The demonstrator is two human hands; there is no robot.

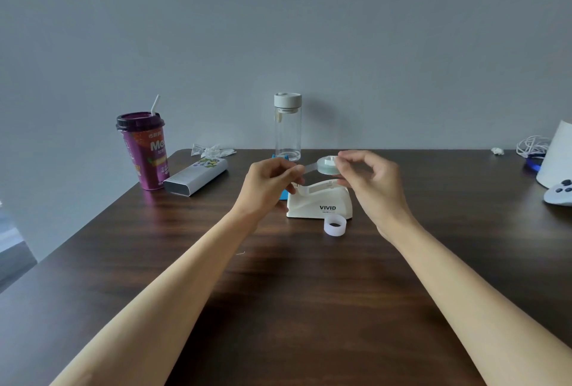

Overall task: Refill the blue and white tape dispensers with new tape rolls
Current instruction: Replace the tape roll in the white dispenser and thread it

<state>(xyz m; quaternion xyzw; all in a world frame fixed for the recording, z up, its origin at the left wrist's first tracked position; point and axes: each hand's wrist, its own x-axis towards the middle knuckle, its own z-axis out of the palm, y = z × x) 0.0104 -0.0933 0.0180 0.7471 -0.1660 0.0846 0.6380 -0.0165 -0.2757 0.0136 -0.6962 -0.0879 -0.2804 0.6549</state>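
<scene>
Grey wall rises behind a dark wooden table [278, 286] that fills the lower view. At its right edge stands a white rounded object [557, 153] with white cables [530, 145] beside it and a pale controller [558, 193] in front. On the left sits a purple drink cup [144, 150] with a straw, and just beside it lies a grey box [195, 176]. A clear bottle [288, 127] with a pale lid stands at the far middle, crumpled wrappers [210, 150] to its left. The white dispenser [318, 201], marked VIVID, rests near the centre, its cradle bare; a blue dispenser [283, 195] shows only as slivers behind the left hand [269, 186]. The right hand [371, 184] holds a tape roll [326, 165] on its white hub above the white dispenser, thumb and fingers pinched on it. The left hand's grip is pinched narrow on the free tape end [308, 167] drawn from the roll. A small white ring [335, 225] stands on the table just in front of the white dispenser.
</scene>
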